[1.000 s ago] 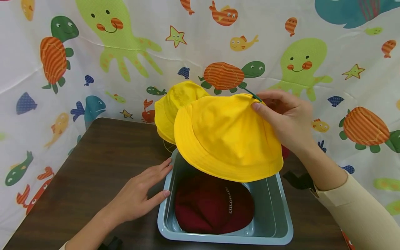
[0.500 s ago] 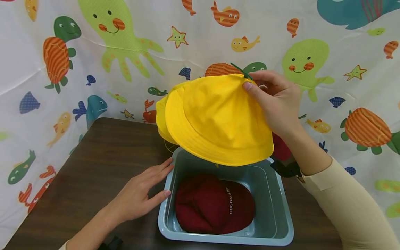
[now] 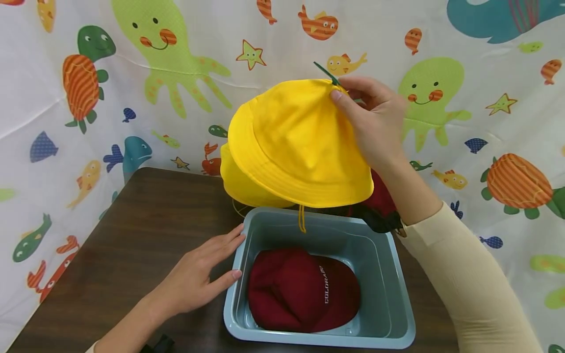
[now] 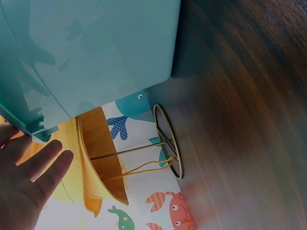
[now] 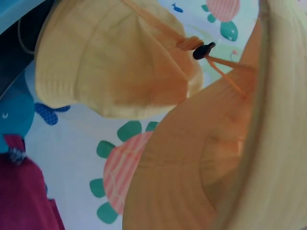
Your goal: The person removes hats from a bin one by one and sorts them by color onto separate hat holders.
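My right hand [image 3: 375, 117] pinches the crown of a yellow bucket hat [image 3: 300, 147] beside a green stem-like strip [image 3: 325, 73] at its top. The hat hangs tilted above the far side of a blue-grey plastic tub [image 3: 399, 289]. Its chin cord [image 3: 302, 220] dangles below the brim; a black cord stopper [image 5: 204, 50] shows in the right wrist view. The fingers of my left hand [image 3: 198, 269] rest, extended, at the tub's left rim. Inside the tub lies a maroon baseball cap [image 3: 295, 294] with pale lettering on its front.
Behind the tub, a second yellow hat [image 3: 247, 181] sits on a wire stand [image 4: 168, 143], partly covered by the held hat. Another maroon cap [image 3: 381, 196] is behind my right wrist. The dark wooden table [image 3: 176, 211] meets a sea-animal curtain [image 3: 273, 29].
My right hand has raised the yellow bucket hat and moved it left, uncovering more of the tub and the chin cord. The left hand stays at the rim.
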### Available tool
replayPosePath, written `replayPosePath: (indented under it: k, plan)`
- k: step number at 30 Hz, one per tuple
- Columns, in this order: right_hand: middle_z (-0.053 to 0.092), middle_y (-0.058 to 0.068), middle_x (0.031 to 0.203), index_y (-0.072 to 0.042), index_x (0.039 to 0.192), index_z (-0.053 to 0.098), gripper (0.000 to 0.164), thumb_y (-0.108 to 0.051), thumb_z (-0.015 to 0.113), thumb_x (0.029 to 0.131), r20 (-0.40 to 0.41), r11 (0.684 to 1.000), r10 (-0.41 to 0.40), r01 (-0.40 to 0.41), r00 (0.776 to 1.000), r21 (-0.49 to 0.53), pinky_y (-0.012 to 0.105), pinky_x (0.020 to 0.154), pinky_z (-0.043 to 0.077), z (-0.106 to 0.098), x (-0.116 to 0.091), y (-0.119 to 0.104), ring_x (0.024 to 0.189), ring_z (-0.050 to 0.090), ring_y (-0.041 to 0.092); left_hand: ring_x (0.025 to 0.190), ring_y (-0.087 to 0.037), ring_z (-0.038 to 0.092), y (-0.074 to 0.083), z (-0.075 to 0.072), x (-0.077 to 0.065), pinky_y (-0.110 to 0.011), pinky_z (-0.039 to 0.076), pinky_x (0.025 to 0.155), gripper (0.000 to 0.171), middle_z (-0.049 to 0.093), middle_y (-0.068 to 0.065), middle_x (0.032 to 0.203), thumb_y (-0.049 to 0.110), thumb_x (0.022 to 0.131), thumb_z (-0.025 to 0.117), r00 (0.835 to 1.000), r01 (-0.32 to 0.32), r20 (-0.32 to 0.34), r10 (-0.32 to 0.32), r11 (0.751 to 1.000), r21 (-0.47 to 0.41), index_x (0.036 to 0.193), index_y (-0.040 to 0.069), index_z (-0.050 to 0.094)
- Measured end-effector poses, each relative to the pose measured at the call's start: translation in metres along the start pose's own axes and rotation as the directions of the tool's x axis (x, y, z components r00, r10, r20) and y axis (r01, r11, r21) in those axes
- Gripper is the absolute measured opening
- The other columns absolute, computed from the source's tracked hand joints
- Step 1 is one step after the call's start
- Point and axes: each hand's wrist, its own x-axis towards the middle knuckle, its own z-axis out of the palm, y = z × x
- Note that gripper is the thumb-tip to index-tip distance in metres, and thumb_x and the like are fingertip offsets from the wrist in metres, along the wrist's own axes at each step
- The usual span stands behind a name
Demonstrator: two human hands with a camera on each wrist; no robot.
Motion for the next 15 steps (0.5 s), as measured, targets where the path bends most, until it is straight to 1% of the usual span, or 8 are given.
replayPosePath:
  k: [3,7,11,14,15]
  plan:
    - [0.076,0.001,0.099,0.004,0.11,0.079,0.02,-0.004,0.08,0.092,-0.007,1.0,-0.003,0.003,1.0,0.022,0.025,0.079,0.057,0.006,0.005,0.004,0.085,0.066,0.022,0.145,-0.022,0.048,0.0,0.0,0.0,-0.057,0.049,0.107,0.073,0.035,0.004,0.169,0.029,0.097,0.074,1.0,0.005,0.008,-0.005,1.0,0.002,0.162,0.018,0.043]
    - [0.075,0.0,0.098,0.005,0.111,0.078,0.021,-0.005,0.079,0.093,-0.003,1.0,-0.005,0.006,1.0,0.017,0.025,0.077,0.055,0.013,0.01,0.009,0.084,0.065,0.021,0.145,-0.022,0.048,0.0,0.001,-0.001,-0.056,0.049,0.107,0.072,0.035,0.004,0.169,0.03,0.097,0.074,1.0,0.003,0.009,-0.003,1.0,0.005,0.162,0.018,0.043]
    - [0.074,0.001,0.097,0.003,0.11,0.079,0.02,-0.006,0.08,0.093,-0.025,0.998,0.052,-0.051,0.998,0.029,0.025,0.075,0.052,0.019,0.016,0.013,0.084,0.063,0.02,0.145,-0.021,0.048,0.0,0.001,0.0,-0.056,0.049,0.107,0.072,0.035,0.004,0.169,0.03,0.097,0.074,1.0,0.002,0.004,-0.002,1.0,0.01,0.162,0.018,0.043]
    - [0.074,0.004,0.099,0.002,0.11,0.079,0.02,-0.005,0.08,0.092,-0.033,0.995,0.093,-0.091,0.995,0.043,0.024,0.077,0.053,0.025,0.021,0.018,0.086,0.062,0.02,0.145,-0.021,0.048,0.0,0.001,-0.001,-0.055,0.049,0.107,0.072,0.035,0.004,0.169,0.03,0.097,0.074,1.0,0.002,0.002,-0.002,1.0,0.013,0.161,0.018,0.043]
    - [0.074,0.005,0.099,0.003,0.11,0.079,0.02,-0.005,0.08,0.092,-0.034,0.995,0.095,-0.094,0.995,0.041,0.024,0.078,0.053,0.026,0.022,0.02,0.086,0.062,0.02,0.145,-0.021,0.048,0.0,0.001,-0.001,-0.056,0.049,0.107,0.072,0.035,0.004,0.169,0.03,0.097,0.074,1.0,0.001,0.002,-0.001,1.0,0.012,0.161,0.018,0.043]
